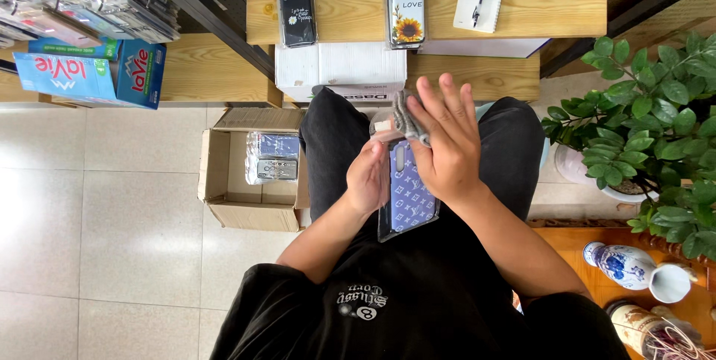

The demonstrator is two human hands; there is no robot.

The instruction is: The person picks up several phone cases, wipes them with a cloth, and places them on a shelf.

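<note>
Over the lap, the left hand (367, 179) grips a blue patterned phone case (408, 194) in clear wrapping by its left edge. The right hand (446, 144), fingers spread flat, presses a grey cloth (406, 116) against the case's upper end. To the left, an open cardboard box (224, 181) on the tiled floor holds wrapped packets (272, 157). A potted plant (649, 136) and a blue-and-white ceramic jug (634, 267) stand right. Beyond the knees a white box (339, 69) sits under wooden shelving (537, 5) hung with phone cases.
</note>
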